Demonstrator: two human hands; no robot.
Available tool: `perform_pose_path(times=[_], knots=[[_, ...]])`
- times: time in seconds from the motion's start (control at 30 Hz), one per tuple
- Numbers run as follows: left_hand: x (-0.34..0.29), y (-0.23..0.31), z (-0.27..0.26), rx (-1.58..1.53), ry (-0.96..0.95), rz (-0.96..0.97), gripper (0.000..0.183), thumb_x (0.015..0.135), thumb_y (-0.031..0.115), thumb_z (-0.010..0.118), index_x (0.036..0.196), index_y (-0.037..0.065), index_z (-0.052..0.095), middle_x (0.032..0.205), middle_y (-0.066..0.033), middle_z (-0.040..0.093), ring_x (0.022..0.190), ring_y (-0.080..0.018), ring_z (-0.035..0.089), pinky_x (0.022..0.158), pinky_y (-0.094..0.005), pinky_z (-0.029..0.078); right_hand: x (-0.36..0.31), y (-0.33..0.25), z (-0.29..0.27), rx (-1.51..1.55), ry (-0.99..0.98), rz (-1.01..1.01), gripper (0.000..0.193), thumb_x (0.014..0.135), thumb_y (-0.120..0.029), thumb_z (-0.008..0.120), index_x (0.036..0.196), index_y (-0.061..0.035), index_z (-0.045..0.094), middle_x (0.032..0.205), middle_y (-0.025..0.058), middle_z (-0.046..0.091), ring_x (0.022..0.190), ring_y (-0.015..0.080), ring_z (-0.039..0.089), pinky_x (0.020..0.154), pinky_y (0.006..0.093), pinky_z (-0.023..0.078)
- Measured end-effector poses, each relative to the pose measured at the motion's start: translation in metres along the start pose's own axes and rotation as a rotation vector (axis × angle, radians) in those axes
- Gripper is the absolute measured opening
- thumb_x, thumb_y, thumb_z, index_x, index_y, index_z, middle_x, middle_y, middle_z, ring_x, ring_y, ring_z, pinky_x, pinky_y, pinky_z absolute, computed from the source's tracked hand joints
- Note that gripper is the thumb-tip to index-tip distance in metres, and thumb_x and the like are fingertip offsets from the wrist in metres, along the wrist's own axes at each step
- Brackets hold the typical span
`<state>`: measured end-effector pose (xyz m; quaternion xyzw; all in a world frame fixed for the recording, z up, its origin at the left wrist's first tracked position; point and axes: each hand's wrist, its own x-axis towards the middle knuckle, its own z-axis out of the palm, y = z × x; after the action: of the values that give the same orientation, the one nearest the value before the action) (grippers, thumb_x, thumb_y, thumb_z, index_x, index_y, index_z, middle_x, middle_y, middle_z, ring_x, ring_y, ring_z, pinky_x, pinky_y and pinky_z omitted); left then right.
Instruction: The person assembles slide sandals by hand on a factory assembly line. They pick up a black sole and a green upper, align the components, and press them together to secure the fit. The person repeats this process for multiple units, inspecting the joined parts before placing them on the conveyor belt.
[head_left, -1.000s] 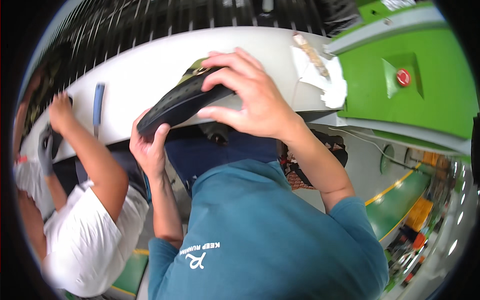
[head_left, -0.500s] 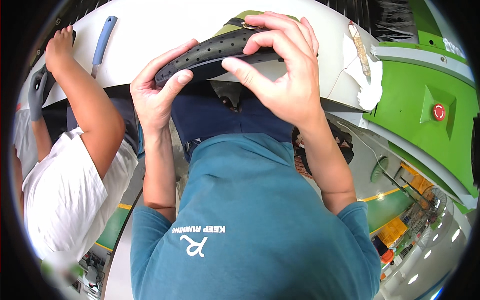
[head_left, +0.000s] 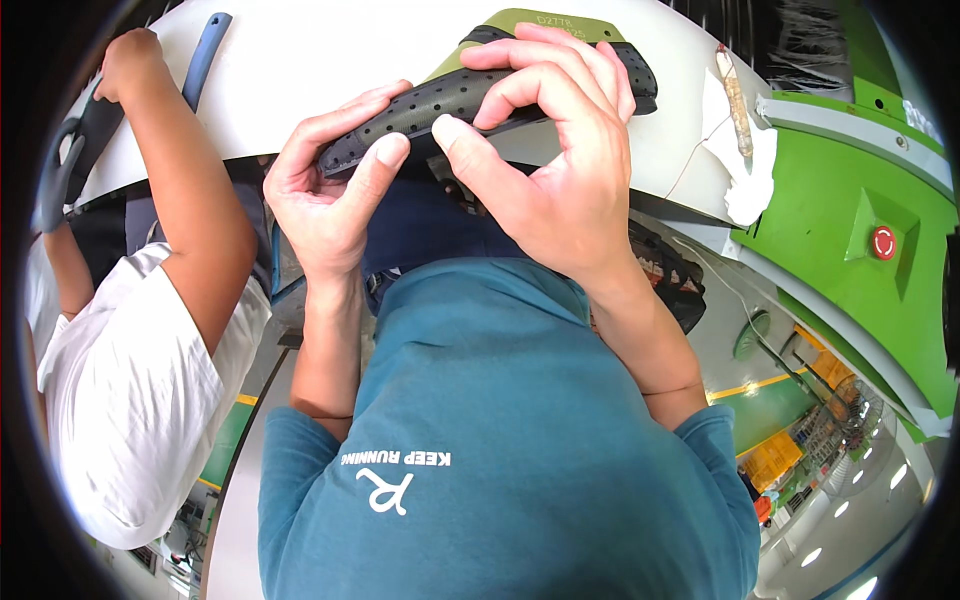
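Observation:
A black shoe (head_left: 428, 108) dotted with small holes is held up at the near edge of the table, fitted over an olive-green shoe last (head_left: 592, 32). My left hand (head_left: 325, 205) is closed around the shoe's left end, its thumb on the near side and its fingers behind. Over the middle and right part curves my right hand (head_left: 570, 150), fingers across the upper and thumb tip near the shoe's lower edge. The fingers hide part of the upper.
On the white table (head_left: 300, 60) lies a blue-handled tool (head_left: 208, 55) at the left. A co-worker's arm (head_left: 190, 170) reaches in beside it. White paper and a wrapped stick (head_left: 737, 105) lie at the right. A green machine (head_left: 840, 190) with a red button stands beyond them.
The shoe has turned slightly, and its right end now shows past my right hand. My right hand has moved a little left, covering the buckle seen earlier. The co-worker's bare hand has shifted.

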<state>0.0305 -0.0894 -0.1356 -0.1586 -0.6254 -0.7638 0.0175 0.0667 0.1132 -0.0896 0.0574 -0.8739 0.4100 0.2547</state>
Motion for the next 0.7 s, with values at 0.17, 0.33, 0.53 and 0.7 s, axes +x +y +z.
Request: perform_pose_path(times=[0.17, 0.33, 0.53, 0.7], knots=[[0.005, 0.005, -0.003, 0.097, -0.032, 0.021, 0.029, 0.09, -0.003, 0.084, 0.118, -0.006, 0.075, 0.126, -0.0272, 0.078, 0.122, -0.0319, 0.076, 0.11, -0.0427, 0.057, 0.005, -0.009, -0.006, -0.046, -0.026, 0.04, 0.027, 0.083, -0.022, 0.093, 0.085, -0.011, 0.069, 0.122, 0.0036, 0.08, 0.135, 0.0325, 0.064, 0.126, 0.0569, 0.03], [0.026, 0.047, 0.01, 0.507, -0.209, 0.167, 0.035, 0.091, 0.004, 0.088, 0.122, -0.003, 0.076, 0.133, -0.0207, 0.078, 0.121, -0.0268, 0.076, 0.106, -0.0382, 0.059, 0.003, 0.004, -0.022, 0.006, -0.105, -0.013, 0.021, 0.083, -0.019, 0.094, 0.092, -0.0098, 0.078, 0.126, 0.0059, 0.08, 0.139, 0.033, 0.063, 0.126, 0.0577, 0.032], [0.031, 0.041, 0.02, 0.388, -0.197, 0.023, 0.029, 0.091, 0.003, 0.088, 0.118, -0.005, 0.078, 0.124, -0.019, 0.082, 0.113, -0.0213, 0.078, 0.102, -0.0342, 0.06, 0.005, 0.017, -0.054, -0.104, -0.116, -0.021, 0.022, 0.082, -0.022, 0.095, 0.094, -0.0104, 0.081, 0.134, 0.0075, 0.077, 0.14, 0.0321, 0.062, 0.128, 0.059, 0.028], [0.026, 0.044, 0.027, 0.404, -0.187, 0.029, 0.024, 0.09, -0.003, 0.085, 0.112, -0.007, 0.075, 0.124, -0.0227, 0.081, 0.111, -0.021, 0.077, 0.1, -0.0329, 0.059, 0.005, 0.02, -0.056, -0.103, -0.141, 0.069, 0.026, 0.081, -0.022, 0.094, 0.093, -0.01, 0.075, 0.13, 0.0105, 0.073, 0.135, 0.0337, 0.062, 0.123, 0.0551, 0.035]])
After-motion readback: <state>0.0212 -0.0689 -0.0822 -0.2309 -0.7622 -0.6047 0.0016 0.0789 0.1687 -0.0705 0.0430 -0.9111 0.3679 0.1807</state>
